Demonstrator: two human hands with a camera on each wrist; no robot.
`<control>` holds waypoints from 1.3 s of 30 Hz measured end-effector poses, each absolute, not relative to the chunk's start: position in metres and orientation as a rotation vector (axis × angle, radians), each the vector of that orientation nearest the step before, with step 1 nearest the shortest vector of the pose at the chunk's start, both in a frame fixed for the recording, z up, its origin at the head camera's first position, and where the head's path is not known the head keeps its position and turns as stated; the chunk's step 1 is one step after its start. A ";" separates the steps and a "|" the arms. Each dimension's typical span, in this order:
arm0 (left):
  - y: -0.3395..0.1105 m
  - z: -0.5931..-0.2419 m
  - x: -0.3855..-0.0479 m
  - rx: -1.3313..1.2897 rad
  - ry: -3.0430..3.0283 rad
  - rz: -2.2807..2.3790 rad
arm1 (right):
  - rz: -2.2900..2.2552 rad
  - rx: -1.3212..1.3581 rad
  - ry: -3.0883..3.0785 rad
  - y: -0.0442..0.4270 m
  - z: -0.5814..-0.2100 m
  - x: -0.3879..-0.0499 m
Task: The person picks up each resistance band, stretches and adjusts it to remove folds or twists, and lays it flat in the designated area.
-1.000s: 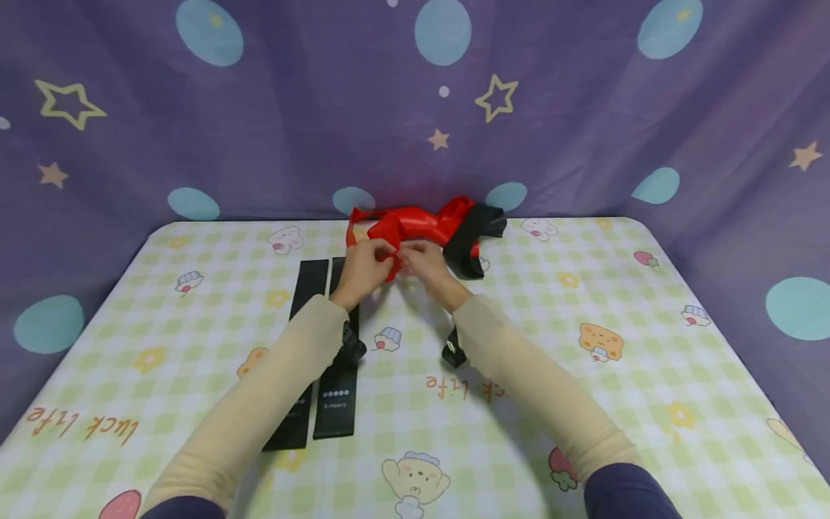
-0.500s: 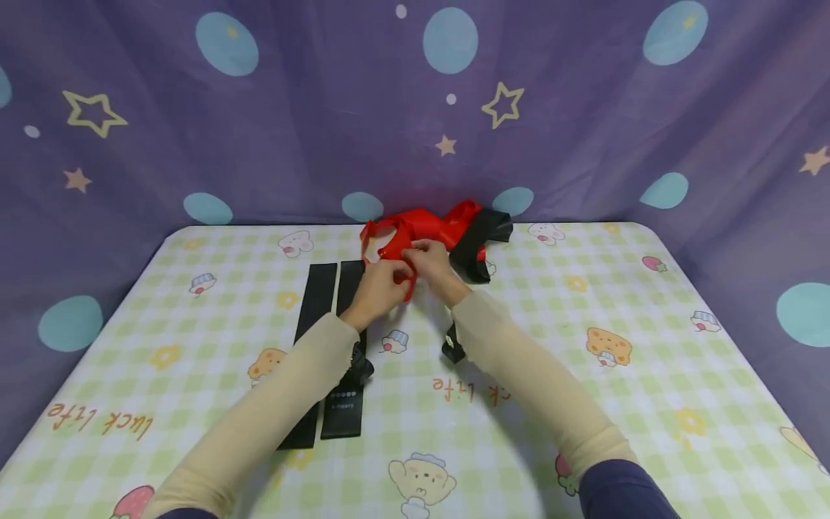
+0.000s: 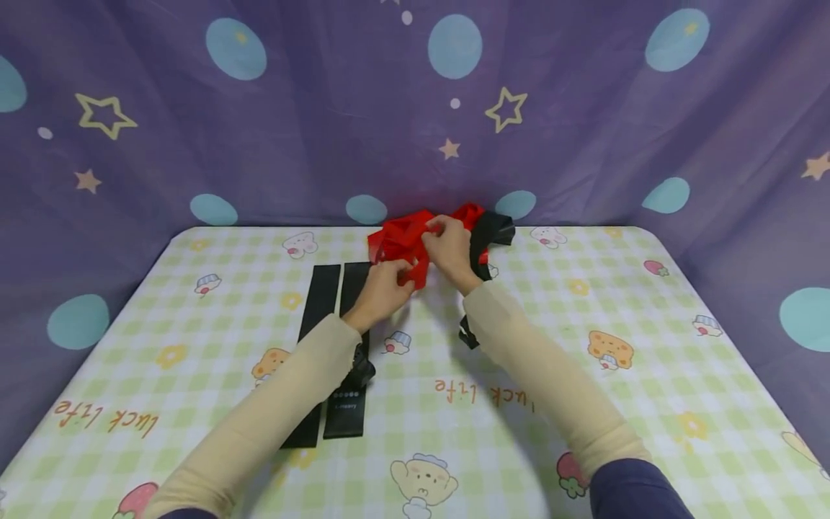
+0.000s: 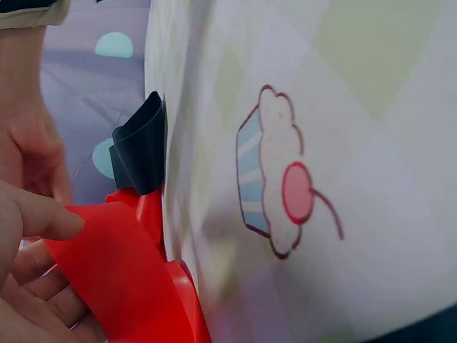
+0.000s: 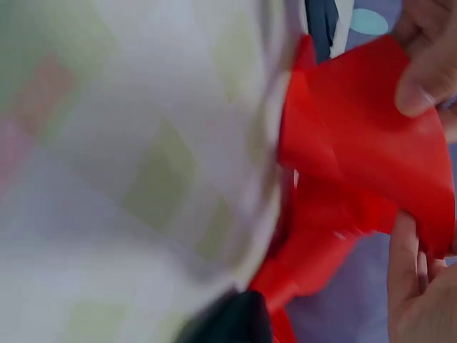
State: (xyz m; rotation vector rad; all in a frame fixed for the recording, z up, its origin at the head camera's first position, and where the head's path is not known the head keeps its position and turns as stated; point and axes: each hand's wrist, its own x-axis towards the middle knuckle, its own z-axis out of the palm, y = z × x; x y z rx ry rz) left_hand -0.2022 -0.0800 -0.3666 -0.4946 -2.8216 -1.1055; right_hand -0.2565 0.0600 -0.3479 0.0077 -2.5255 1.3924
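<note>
A red resistance band (image 3: 403, 234) lies bunched at the far edge of the table. My left hand (image 3: 381, 294) pinches its near part, and the left wrist view shows the thumb lying over a broad, flat red strip (image 4: 125, 268). Farther back and to the right, my right hand (image 3: 449, 249) holds the same band; in the right wrist view its fingers (image 5: 405, 254) are at the strip's lower edge. Between the two hands the red strip (image 5: 357, 114) is spread. A loose black band (image 3: 491, 229) lies against the red one on the right, partly behind the right hand.
Two flat black bands (image 3: 345, 414) lie side by side left of centre, partly under the left forearm; one bears a partly readable label. A checked cloth (image 3: 570, 404) covers the table. A purple curtain (image 3: 311, 130) stands right behind the far edge.
The hands have moved apart: the right has gone back and to the right, the left slightly nearer. The red band has shifted and spread between them. The head view has tilted a little.
</note>
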 end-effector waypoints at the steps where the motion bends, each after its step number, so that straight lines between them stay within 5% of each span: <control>1: -0.080 -0.367 -0.203 -0.499 -2.809 -1.099 | 1.383 0.020 -2.499 0.062 -0.344 -0.257; 39: -0.087 -0.377 -0.216 -0.215 -2.824 -1.140 | 1.275 0.092 -2.219 0.122 -0.251 -0.270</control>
